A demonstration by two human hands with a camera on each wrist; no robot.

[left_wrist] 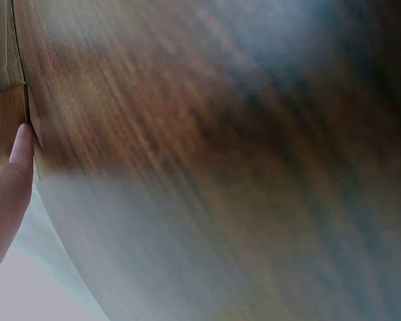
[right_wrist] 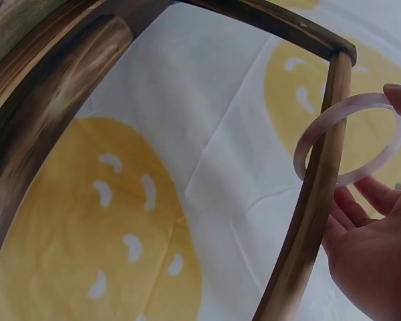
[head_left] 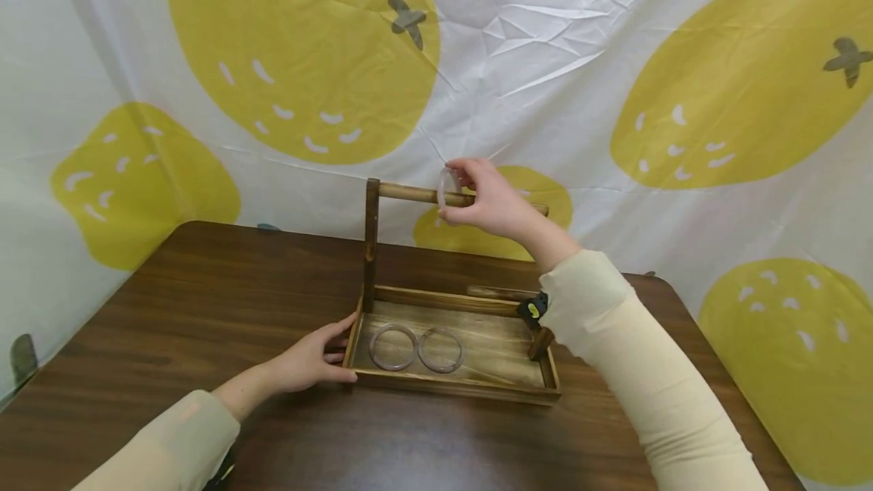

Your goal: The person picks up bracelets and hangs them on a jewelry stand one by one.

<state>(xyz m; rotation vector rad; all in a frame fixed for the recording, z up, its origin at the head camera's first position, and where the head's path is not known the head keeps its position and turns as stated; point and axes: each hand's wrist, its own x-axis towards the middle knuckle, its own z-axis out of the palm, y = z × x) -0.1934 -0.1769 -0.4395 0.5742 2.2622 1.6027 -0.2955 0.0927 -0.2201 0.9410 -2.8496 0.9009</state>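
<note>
My right hand pinches a pale translucent bangle between thumb and fingertips. The bangle is around the horizontal wooden rod, which passes through its opening. A tall post on the left end of a shallow wooden tray bears this rod. At that same end my left hand holds the tray, thumb by the front corner and fingers along the side. Two more bangles, a left one and a right one, lie side by side in the tray's left half.
The tray stands on a dark brown wooden table. Behind the table hangs a white cloth with large yellow fruit prints. Near the tray's right end a short wooden piece shows, partly hidden by the right forearm. Another wooden stick shows along the back edge.
</note>
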